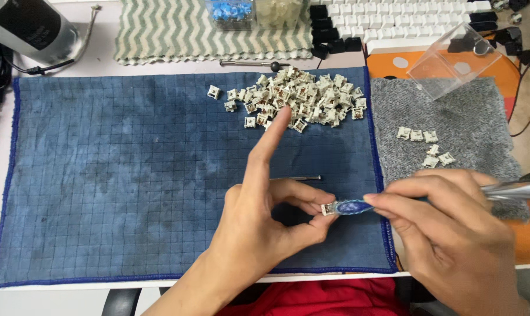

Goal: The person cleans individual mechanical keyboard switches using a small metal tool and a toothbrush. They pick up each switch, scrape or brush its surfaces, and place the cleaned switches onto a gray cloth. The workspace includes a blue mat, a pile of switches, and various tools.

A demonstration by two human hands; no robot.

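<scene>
So far most of the work lies ahead of you: the big pile (300,99) of pale switches sits on the blue mat (130,175) well beyond your raised left forefinger, while only a small group (425,146) of about six rests on the grey cloth (452,123), just past your right knuckles. Judging by that split, the pile looks like the untreated lot and the group the finished one, though I cannot tell that for certain.

Your left hand (265,222) comes up from below, palm turned inward, forefinger pointing straight away from you. Thumb and middle finger are narrowed onto one switch (328,209), pinching it at their tips, just above the mat's near right corner.

Your right hand (452,234) reaches in from the right, fingers curled close around a metal tool (513,189). Its blue-tinted tip (352,206) touches the switch, directly between the two hands.

A thin metal pin (303,178) lies on the mat just beyond your left fingers, untouched. A clear box (455,58) stands tilted at the far edge of the cloth, well apart from both hands.
</scene>
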